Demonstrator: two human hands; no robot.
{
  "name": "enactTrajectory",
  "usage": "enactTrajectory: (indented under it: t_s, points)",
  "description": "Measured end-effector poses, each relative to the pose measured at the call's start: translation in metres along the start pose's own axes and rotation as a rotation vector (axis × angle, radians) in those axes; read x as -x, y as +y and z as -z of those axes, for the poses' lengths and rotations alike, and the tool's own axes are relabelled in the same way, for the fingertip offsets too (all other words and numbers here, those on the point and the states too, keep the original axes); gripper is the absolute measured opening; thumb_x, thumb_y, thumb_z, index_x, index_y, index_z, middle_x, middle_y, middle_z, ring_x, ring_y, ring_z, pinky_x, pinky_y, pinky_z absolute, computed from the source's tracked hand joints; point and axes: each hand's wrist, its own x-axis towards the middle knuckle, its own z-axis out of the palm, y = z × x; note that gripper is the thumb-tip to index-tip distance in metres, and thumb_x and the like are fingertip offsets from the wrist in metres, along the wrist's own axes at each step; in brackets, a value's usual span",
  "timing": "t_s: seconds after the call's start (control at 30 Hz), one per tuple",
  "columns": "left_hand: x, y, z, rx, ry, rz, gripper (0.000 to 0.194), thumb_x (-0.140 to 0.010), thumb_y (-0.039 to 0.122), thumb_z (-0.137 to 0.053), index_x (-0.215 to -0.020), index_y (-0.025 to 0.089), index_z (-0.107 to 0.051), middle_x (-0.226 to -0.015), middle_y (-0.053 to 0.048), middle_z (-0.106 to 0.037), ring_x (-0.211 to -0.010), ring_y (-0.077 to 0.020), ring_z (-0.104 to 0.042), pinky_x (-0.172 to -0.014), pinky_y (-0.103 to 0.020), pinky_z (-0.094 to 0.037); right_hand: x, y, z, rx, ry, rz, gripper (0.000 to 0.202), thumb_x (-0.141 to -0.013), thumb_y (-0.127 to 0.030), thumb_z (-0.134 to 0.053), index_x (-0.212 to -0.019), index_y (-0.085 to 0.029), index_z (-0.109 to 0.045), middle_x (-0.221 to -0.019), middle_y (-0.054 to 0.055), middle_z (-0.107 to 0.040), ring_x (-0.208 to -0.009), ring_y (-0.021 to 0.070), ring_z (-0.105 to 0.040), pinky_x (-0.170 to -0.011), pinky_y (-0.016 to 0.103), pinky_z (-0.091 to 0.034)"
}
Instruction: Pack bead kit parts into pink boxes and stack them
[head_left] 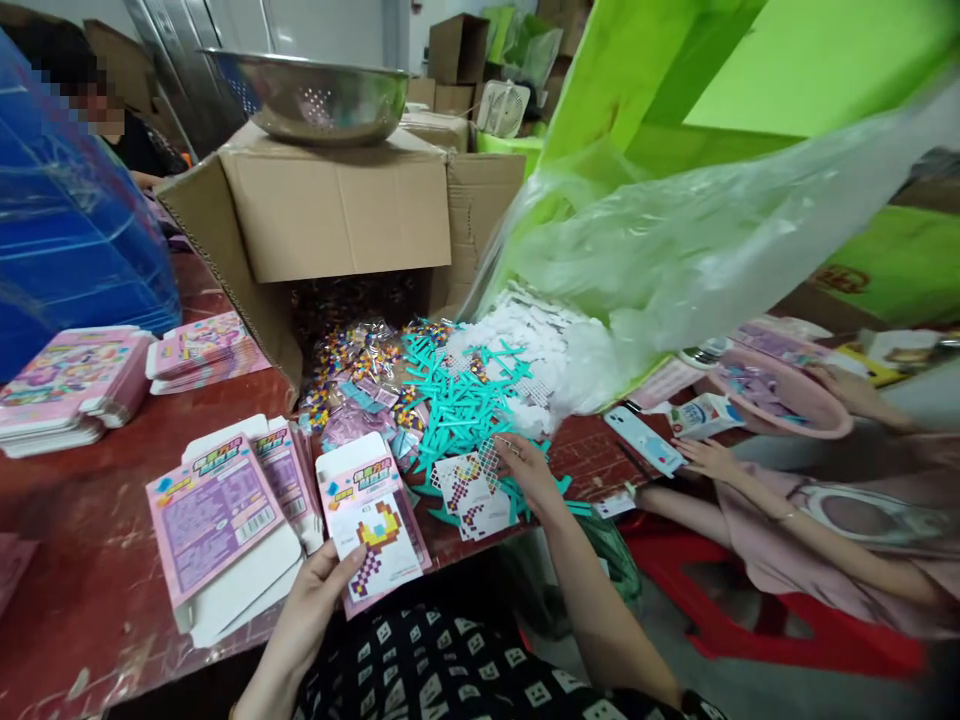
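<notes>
My left hand (324, 583) is closed on a pink box (362, 468) and a white pattern card (384, 548) with a pixel picture, its thumb across the card. To the right, my right hand (529, 478) pinches a small white grid sheet (489, 462) above a few more pattern cards (484, 510) at the table's front edge. Teal sticks (454, 405) lie piled just behind the cards. Left of the sticks are small bags of colourful beads (349, 365); behind them on the right is a heap of white grid sheets (544, 345).
Flat pink boxes (217, 510) lie at the left, with box stacks (71, 380) farther back. A cardboard box (337, 215) carries a metal colander (311, 95). At the right, another person's hands are near a phone (645, 438) and a pink basin (814, 410).
</notes>
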Motion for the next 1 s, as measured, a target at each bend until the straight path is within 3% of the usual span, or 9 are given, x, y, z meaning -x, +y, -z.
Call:
enactTrajectory:
  t_s: [0.2,0.4,0.5,0.63,0.8,1.0]
  points:
    - [-0.005,-0.005,-0.003,0.029,0.153,0.012,0.067,-0.06,0.052,-0.087,-0.113,0.016,-0.07,-0.108,-0.013,-0.076,-0.102,-0.0349,-0.071,-0.089,-0.043,-0.059,-0.023,-0.014,0.027,0.002,0.027,-0.005,0.057,-0.043,-0.05,-0.093,-0.086,-0.02,-0.069,-0.072,0.001,-0.071,-0.059,0.0174,-0.065,-0.049,0.027,-0.051]
    - [-0.019,-0.009,0.007,0.006,0.16,0.047,0.061,-0.06,0.052,-0.087,-0.107,0.015,-0.072,-0.111,-0.013,-0.075,-0.111,-0.0325,-0.068,-0.099,-0.041,-0.054,-0.035,-0.024,0.039,-0.051,0.01,-0.033,0.051,-0.041,-0.043,-0.096,-0.077,-0.016,-0.071,-0.074,0.003,-0.073,-0.062,0.0155,-0.064,-0.058,0.027,-0.05]
    - [-0.022,-0.012,0.005,0.008,0.139,0.039,0.059,-0.063,0.052,-0.085,-0.106,0.014,-0.073,-0.113,-0.013,-0.075,-0.109,-0.0304,-0.069,-0.1,-0.04,-0.052,-0.036,-0.032,0.025,-0.02,-0.134,-0.078,0.047,-0.048,-0.046,-0.093,-0.077,-0.016,-0.072,-0.074,0.003,-0.073,-0.064,0.0153,-0.063,-0.062,0.028,-0.05]
    - [-0.02,-0.009,-0.005,0.042,0.087,-0.005,0.05,-0.066,0.048,-0.085,-0.1,0.013,-0.073,-0.103,-0.013,-0.077,-0.094,-0.0285,-0.073,-0.09,-0.04,-0.057,-0.033,-0.034,-0.006,0.14,-0.326,-0.074,0.042,-0.053,-0.046,-0.09,-0.078,-0.018,-0.071,-0.07,0.001,-0.071,-0.061,0.0152,-0.062,-0.058,0.027,-0.047]
    - [-0.018,0.001,-0.01,0.057,0.089,-0.064,0.054,-0.065,0.049,-0.086,-0.103,0.014,-0.07,-0.1,-0.012,-0.078,-0.087,-0.0273,-0.074,-0.082,-0.039,-0.059,-0.03,-0.025,-0.038,0.091,-0.274,-0.076,0.05,-0.049,-0.049,-0.091,-0.083,-0.021,-0.067,-0.066,-0.002,-0.069,-0.059,0.0156,-0.062,-0.056,0.027,-0.046]
    - [-0.018,-0.004,-0.001,-0.011,0.118,-0.12,0.048,-0.072,0.047,-0.081,-0.105,0.014,-0.07,-0.105,-0.013,-0.077,-0.091,-0.0259,-0.073,-0.083,-0.035,-0.059,-0.029,-0.026,-0.057,0.042,-0.335,-0.126,0.052,-0.048,-0.047,-0.092,-0.083,-0.019,-0.066,-0.068,-0.002,-0.069,-0.058,0.0144,-0.06,-0.059,0.027,-0.046]
